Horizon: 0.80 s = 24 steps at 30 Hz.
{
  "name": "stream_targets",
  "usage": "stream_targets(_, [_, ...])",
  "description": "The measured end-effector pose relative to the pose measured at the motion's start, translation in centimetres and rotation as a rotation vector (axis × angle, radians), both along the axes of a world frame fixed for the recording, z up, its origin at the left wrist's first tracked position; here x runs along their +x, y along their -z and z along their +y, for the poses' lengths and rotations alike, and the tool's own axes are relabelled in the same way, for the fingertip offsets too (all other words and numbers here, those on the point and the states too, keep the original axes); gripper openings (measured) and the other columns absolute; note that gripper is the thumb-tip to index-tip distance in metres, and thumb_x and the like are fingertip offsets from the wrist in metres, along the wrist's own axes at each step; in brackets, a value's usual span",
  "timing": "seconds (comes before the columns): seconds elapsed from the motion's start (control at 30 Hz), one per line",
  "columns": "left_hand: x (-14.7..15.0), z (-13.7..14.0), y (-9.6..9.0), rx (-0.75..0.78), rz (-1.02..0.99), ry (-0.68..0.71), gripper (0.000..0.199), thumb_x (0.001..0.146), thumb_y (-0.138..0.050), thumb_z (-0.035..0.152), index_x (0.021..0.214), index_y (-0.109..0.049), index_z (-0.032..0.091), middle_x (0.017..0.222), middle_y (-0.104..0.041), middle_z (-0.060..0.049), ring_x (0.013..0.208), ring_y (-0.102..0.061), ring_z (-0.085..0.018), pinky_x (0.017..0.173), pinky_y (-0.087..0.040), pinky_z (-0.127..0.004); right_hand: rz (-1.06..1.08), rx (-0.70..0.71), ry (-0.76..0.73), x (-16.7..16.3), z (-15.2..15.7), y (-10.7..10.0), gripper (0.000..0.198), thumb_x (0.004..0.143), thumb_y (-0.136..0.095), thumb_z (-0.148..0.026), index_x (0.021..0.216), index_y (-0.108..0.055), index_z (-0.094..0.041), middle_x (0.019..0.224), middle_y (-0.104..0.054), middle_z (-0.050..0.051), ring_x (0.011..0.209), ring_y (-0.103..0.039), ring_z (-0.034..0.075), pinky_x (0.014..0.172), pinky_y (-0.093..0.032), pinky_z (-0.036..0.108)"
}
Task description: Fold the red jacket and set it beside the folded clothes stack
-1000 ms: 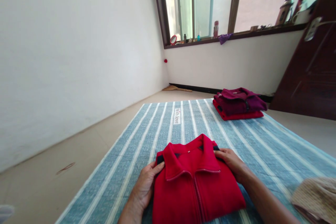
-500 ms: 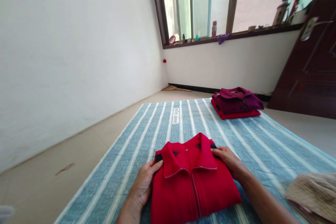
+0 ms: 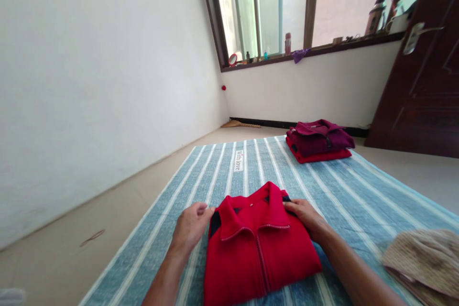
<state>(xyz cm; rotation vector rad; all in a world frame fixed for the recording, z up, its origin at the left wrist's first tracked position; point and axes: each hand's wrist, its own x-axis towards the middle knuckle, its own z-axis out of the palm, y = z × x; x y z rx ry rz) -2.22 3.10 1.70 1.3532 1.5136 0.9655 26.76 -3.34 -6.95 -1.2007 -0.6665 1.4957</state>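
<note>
A folded red zip-up jacket (image 3: 240, 258) lies in front of me on the striped blue bed cover (image 3: 201, 177), its collar spread and its dark shoulder patches showing. At its left shoulder, my left hand (image 3: 191, 227) has curled fingers, with the tips closed at the fabric's edge. My right hand (image 3: 308, 217) grips the other shoulder beside the collar, thumb on top and the other fingers partly hidden.
Folded purple and red garments (image 3: 319, 141) are stacked at the cover's far right corner. A beige knitted hat (image 3: 423, 260) lies at the near right. A broom (image 3: 240, 124) is on the floor by the wall, and a dark door (image 3: 416, 91) stands at the right.
My left hand has shifted up and outward from the jacket's side to the outer edge of its shoulder. The right hand stays at the opposite shoulder. The view has turned slightly.
</note>
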Motion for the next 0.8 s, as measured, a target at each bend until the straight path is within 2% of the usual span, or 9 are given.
stream_targets(0.1, [2.4, 1.7, -2.4, 0.270, 0.375, 0.160, 0.017, 0.056, -0.077, 0.027, 0.071, -0.068, 0.022, 0.078, -0.071, -0.004, 0.087, -0.063, -0.028, 0.075, -0.045, -0.027, 0.007, 0.002, 0.002, 0.0, 0.0, 0.0, 0.017, 0.070, -0.068, -0.030, 0.071, -0.061, -0.015, 0.062, -0.066, 0.005, 0.050, -0.059, 0.015, 0.046, -0.042, 0.024])
stream_targets(0.17, [4.1, 2.8, -3.5, 0.324, 0.521, 0.341, 0.016, 0.059, -0.072, 0.025, 0.074, -0.070, 0.022, 0.085, -0.071, -0.005, 0.090, -0.062, -0.028, 0.080, -0.043, -0.028, 0.009, 0.007, 0.004, 0.0, 0.1, 0.1, 0.017, 0.070, -0.067, -0.030, 0.072, -0.061, -0.015, 0.061, -0.066, 0.005, 0.050, -0.058, 0.015, 0.046, -0.042, 0.024])
stream_targets(0.27, [5.9, 4.4, -4.0, 0.238, 0.664, 0.553, 0.016, 0.052, -0.071, 0.019, 0.067, -0.069, 0.021, 0.075, -0.070, -0.002, 0.077, -0.062, -0.024, 0.068, -0.043, -0.026, 0.007, 0.023, 0.001, 0.1, 0.1, 0.2, 0.019, 0.071, -0.067, -0.032, 0.072, -0.062, -0.014, 0.061, -0.065, 0.004, 0.048, -0.057, 0.014, 0.046, -0.042, 0.024])
stream_targets(0.37, [6.5, 5.6, -4.0, 0.142, 0.744, 0.643, 0.008, 0.049, -0.068, 0.017, 0.055, -0.064, 0.020, 0.055, -0.060, 0.002, 0.057, -0.055, -0.018, 0.053, -0.036, -0.024, 0.008, 0.031, 0.011, 0.0, 0.1, 0.0, 0.019, 0.070, -0.068, -0.032, 0.071, -0.061, -0.014, 0.060, -0.064, 0.003, 0.048, -0.056, 0.013, 0.045, -0.041, 0.023])
stream_targets(0.43, [6.8, 6.2, -4.1, 0.094, 0.807, 0.683, 0.006, 0.050, -0.065, 0.017, 0.050, -0.059, 0.019, 0.047, -0.053, 0.004, 0.052, -0.050, -0.015, 0.050, -0.032, -0.023, 0.020, 0.024, 0.017, -0.1, 0.1, -0.3, 0.019, 0.069, -0.068, -0.032, 0.071, -0.061, -0.014, 0.059, -0.064, 0.003, 0.048, -0.056, 0.013, 0.046, -0.041, 0.022])
stream_targets(0.5, [7.0, 6.7, -4.2, 0.049, 0.868, 0.712, 0.007, 0.049, -0.065, 0.018, 0.049, -0.057, 0.019, 0.046, -0.050, 0.005, 0.051, -0.048, -0.014, 0.049, -0.031, -0.024, 0.037, 0.016, 0.015, -0.2, 0.1, -0.6, 0.019, 0.068, -0.068, -0.031, 0.072, -0.061, -0.014, 0.058, -0.063, 0.003, 0.048, -0.056, 0.013, 0.047, -0.041, 0.022])
stream_targets(0.67, [7.7, 8.2, -4.3, -0.079, 0.964, 0.785, 0.022, 0.042, -0.071, 0.021, 0.060, -0.061, 0.018, 0.054, -0.056, 0.005, 0.059, -0.053, -0.015, 0.050, -0.035, -0.023, 0.030, 0.008, 0.013, -0.2, 0.1, -0.8, 0.019, 0.067, -0.067, -0.032, 0.071, -0.060, -0.014, 0.057, -0.062, 0.002, 0.048, -0.055, 0.013, 0.046, -0.041, 0.022])
stream_targets(0.8, [7.8, 8.9, -4.4, -0.160, 0.995, 0.836, 0.024, 0.040, -0.072, 0.022, 0.060, -0.060, 0.018, 0.054, -0.056, 0.005, 0.059, -0.053, -0.015, 0.050, -0.037, -0.022, 0.023, -0.004, 0.015, -0.2, 0.2, -0.8, 0.017, 0.068, -0.066, -0.030, 0.069, -0.059, -0.015, 0.058, -0.063, 0.003, 0.046, -0.055, 0.012, 0.045, -0.040, 0.022])
